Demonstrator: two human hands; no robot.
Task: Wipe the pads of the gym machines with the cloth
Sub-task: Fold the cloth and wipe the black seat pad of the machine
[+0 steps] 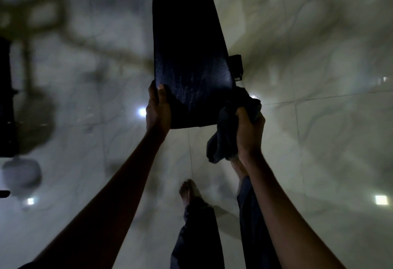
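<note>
A long black bench pad [187, 45] runs from the top of the view down to the middle, its near end scuffed with pale streaks. My left hand [158, 109] grips the pad's near left corner, thumb on top. My right hand [249, 132] holds a bunched dark grey cloth [223, 139] against the pad's near right corner. Part of the cloth hangs below the hand, another part sticks out above it.
Glossy pale marble floor tiles [319, 120] lie below, reflecting ceiling lights. A black bracket [237, 66] juts from the pad's right side. Dark machine parts [6, 98] stand at the left edge, with a grey rounded object [21, 173] beneath. My bare feet [189, 190] stand under the pad.
</note>
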